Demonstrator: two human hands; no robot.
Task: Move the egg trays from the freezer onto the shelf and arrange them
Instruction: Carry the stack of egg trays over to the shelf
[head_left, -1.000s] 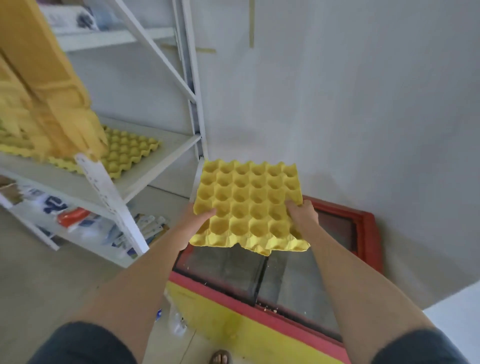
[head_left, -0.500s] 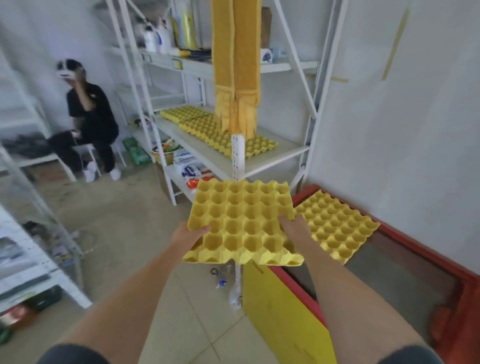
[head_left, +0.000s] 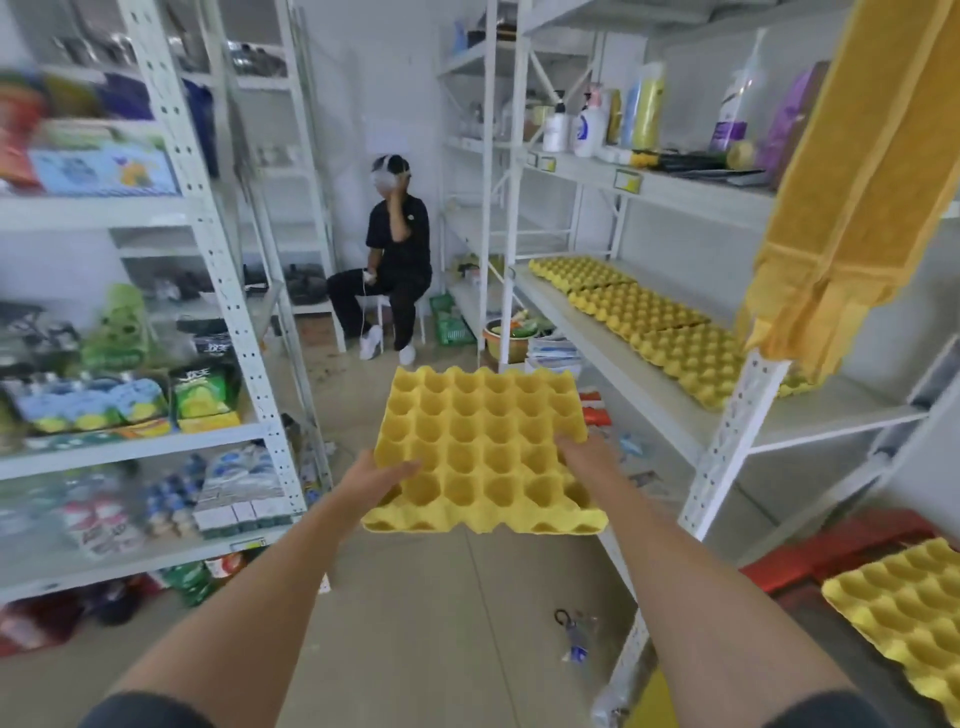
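Note:
I hold an empty yellow egg tray (head_left: 483, 441) flat in front of me, over the floor. My left hand (head_left: 376, 475) grips its near left edge and my right hand (head_left: 584, 454) grips its near right edge. On the white shelf (head_left: 639, 384) to my right, three yellow egg trays (head_left: 636, 309) lie in a row. Another yellow tray (head_left: 904, 613) rests on the red-rimmed freezer (head_left: 826, 556) at the lower right.
A yellow towel (head_left: 852, 192) hangs over the shelf post at the upper right. A person in black sits on a stool (head_left: 395, 265) at the far end of the aisle. Stocked white racks (head_left: 208, 291) line the left side. A small object (head_left: 574, 636) lies on the floor.
My view has swung left from the freezer toward the aisle and shelf. The tray stays in both hands and now sits left of the shelf post, away from the freezer.

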